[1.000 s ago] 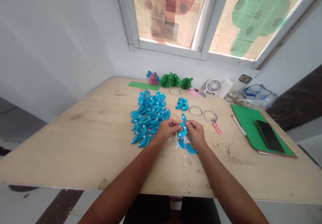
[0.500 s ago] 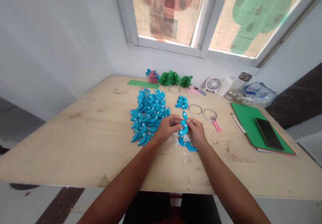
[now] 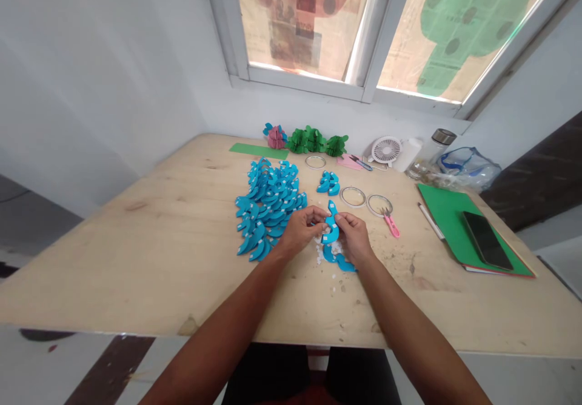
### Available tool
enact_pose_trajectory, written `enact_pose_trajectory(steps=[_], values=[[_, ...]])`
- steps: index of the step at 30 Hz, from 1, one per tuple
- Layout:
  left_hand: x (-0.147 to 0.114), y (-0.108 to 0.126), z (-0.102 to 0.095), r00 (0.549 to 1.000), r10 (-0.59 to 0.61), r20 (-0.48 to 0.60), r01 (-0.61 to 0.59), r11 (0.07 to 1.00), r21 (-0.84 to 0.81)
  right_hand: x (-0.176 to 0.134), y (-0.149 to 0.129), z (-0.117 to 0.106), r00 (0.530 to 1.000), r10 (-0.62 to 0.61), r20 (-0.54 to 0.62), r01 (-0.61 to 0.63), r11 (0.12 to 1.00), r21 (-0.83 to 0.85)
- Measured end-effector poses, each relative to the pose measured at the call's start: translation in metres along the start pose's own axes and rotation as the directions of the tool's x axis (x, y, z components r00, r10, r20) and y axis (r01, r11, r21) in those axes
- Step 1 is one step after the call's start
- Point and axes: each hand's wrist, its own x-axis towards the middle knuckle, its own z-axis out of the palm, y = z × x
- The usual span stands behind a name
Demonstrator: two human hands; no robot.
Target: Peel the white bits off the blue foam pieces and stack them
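Observation:
Between my two hands is a curved blue paper cutout point(image 3: 333, 230) with small white squares stuck on it. My right hand point(image 3: 353, 235) pinches its right edge between thumb and fingers. At its left edge are the closed fingertips of my left hand point(image 3: 304, 229), gripping it too. Just below, another wavy blue cutout point(image 3: 346, 265) lies on the table among white paper scraps point(image 3: 319, 253), partly covered by my right hand. To the left of my left hand spreads a large pile of blue cutouts point(image 3: 268, 205), many bearing white squares. A small blue stack point(image 3: 328, 183) sits beyond my hands.
Pink-handled snips point(image 3: 391, 225) lie beside metal rings point(image 3: 353, 196) on the wooden table point(image 3: 136, 253). At right, a phone point(image 3: 487, 240) rests on green sheets point(image 3: 448, 217) near a white pen point(image 3: 430, 220). Green paper ornaments point(image 3: 313, 141), a small fan point(image 3: 386, 150) and a bottle point(image 3: 436, 150) line the back.
The blue cutout has shifted very slightly left and tilted a little in my fingers. Both hands keep nearly the same position.

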Motion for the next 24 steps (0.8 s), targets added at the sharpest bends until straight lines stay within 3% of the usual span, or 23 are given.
enact_pose_trajectory(steps=[5, 10, 13, 16, 19, 24], values=[[-0.001, 0.004, 0.0, 0.998, 0.03, -0.056, -0.028, 0.999, 0.045, 0.001, 0.003, -0.001, 0.999, -0.035, -0.011, 0.034, 0.997, -0.076], [-0.005, 0.009, 0.002, 0.931, 0.259, -0.257, -0.173, 0.933, 0.317, 0.0, 0.006, 0.001, 0.996, -0.094, -0.003, 0.092, 0.981, -0.17], [-0.008, 0.011, 0.004, 0.9, 0.345, -0.265, -0.211, 0.879, 0.427, -0.001, 0.004, 0.003, 0.992, -0.128, 0.011, 0.127, 0.969, -0.213], [-0.009, 0.011, 0.005, 0.899, 0.361, -0.248, -0.214, 0.856, 0.471, -0.003, 0.0, 0.005, 0.986, -0.16, 0.052, 0.168, 0.951, -0.259], [-0.007, 0.011, 0.004, 0.902, 0.322, -0.288, -0.187, 0.892, 0.413, -0.005, -0.003, 0.005, 0.977, -0.194, 0.087, 0.212, 0.924, -0.319], [-0.001, 0.008, 0.003, 0.923, 0.142, -0.357, -0.109, 0.988, 0.111, -0.007, -0.004, 0.006, 0.974, -0.205, 0.099, 0.228, 0.901, -0.369]])
